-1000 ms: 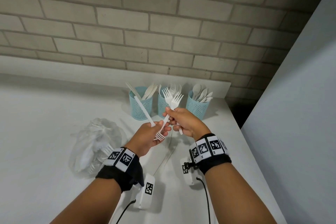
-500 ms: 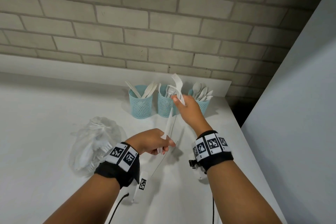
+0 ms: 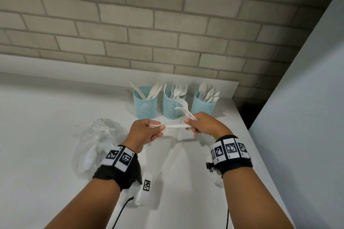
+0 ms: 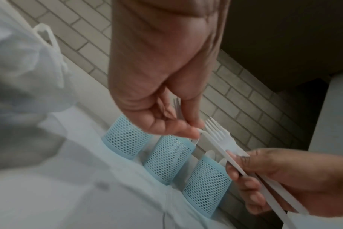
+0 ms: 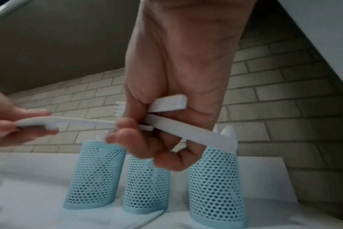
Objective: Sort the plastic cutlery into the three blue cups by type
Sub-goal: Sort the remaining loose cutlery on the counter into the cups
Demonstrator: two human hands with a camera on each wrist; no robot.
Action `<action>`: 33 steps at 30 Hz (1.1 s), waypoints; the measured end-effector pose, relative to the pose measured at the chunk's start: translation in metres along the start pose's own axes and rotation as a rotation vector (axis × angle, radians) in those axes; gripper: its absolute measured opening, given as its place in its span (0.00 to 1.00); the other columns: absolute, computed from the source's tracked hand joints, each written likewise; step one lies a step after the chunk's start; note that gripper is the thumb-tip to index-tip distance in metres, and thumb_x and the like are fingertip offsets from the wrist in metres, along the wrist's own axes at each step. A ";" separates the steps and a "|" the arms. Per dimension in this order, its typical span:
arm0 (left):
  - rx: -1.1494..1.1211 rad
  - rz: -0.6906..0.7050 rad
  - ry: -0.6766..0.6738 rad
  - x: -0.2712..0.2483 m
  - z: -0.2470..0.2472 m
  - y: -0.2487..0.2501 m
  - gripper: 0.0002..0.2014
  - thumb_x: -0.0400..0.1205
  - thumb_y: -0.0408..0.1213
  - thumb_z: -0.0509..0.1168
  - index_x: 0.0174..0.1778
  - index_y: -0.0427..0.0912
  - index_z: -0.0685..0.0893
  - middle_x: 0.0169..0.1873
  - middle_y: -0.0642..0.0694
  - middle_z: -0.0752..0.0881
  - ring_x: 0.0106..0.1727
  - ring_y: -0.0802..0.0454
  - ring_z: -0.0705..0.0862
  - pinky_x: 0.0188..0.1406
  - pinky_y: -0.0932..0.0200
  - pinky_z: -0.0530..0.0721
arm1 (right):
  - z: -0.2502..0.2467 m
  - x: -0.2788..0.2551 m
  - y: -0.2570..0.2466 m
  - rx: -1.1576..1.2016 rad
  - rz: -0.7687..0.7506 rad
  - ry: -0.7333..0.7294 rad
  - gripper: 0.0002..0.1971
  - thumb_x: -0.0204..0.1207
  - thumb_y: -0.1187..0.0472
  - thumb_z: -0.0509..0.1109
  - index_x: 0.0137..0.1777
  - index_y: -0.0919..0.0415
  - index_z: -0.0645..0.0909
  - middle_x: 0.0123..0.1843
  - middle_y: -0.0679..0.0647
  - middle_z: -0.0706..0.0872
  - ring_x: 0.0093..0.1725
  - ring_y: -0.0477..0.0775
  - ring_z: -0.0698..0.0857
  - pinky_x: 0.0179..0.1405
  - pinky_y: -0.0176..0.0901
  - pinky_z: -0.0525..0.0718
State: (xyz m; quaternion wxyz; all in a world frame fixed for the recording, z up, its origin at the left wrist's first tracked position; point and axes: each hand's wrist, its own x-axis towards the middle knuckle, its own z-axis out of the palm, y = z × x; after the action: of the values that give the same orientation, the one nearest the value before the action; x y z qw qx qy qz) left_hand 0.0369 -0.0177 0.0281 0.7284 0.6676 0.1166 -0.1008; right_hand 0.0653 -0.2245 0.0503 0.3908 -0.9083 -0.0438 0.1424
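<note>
Three blue mesh cups stand at the back: the left cup [image 3: 145, 105] holds knives, the middle cup [image 3: 170, 107] forks, the right cup [image 3: 202, 107] spoons. In front of them a white fork [image 3: 175, 126] lies level between my hands. My left hand [image 3: 158, 128] pinches its tined end, seen close in the left wrist view [image 4: 199, 131]. My right hand [image 3: 189, 126] grips its handle together with two more forks [image 3: 184, 108], whose heads point up toward the middle cup. Several handles [image 5: 186, 128] show in that fist.
A clear plastic bag [image 3: 96, 141] with more white cutlery lies left of my left hand. Long white cutlery pieces [image 3: 172, 156] lie on the white table [image 3: 46, 126] between my wrists. A brick wall is behind the cups, a grey panel [image 3: 307, 98] at the right.
My right hand came back down from the middle cup with its forks and took the handle of the fork in my left hand. That fork swung from upright to level.
</note>
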 end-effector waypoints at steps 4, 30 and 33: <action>-0.065 0.105 0.063 0.003 0.005 -0.004 0.04 0.75 0.27 0.72 0.42 0.37 0.84 0.33 0.43 0.85 0.23 0.59 0.87 0.22 0.74 0.81 | 0.010 -0.005 -0.001 0.203 0.016 -0.236 0.16 0.83 0.51 0.61 0.42 0.60 0.85 0.28 0.50 0.87 0.29 0.47 0.85 0.39 0.36 0.83; -0.522 -0.305 -0.195 -0.001 0.026 -0.022 0.19 0.89 0.43 0.47 0.55 0.34 0.80 0.43 0.38 0.85 0.41 0.47 0.86 0.37 0.62 0.88 | 0.064 0.005 -0.040 0.730 -0.263 0.036 0.06 0.79 0.63 0.68 0.48 0.49 0.81 0.48 0.49 0.90 0.53 0.52 0.86 0.50 0.46 0.84; -0.461 -0.359 -0.142 0.002 0.025 -0.026 0.18 0.88 0.45 0.51 0.49 0.35 0.80 0.34 0.41 0.83 0.26 0.55 0.81 0.20 0.69 0.80 | 0.062 0.010 -0.041 0.719 -0.276 0.118 0.11 0.75 0.61 0.72 0.55 0.49 0.78 0.53 0.57 0.88 0.56 0.53 0.87 0.55 0.44 0.84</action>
State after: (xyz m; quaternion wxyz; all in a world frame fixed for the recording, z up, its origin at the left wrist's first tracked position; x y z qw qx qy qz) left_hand 0.0323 -0.0446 0.0049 0.8376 0.4446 0.2015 -0.2453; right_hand 0.0579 -0.1510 0.0369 0.7014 -0.7057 -0.0905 0.0422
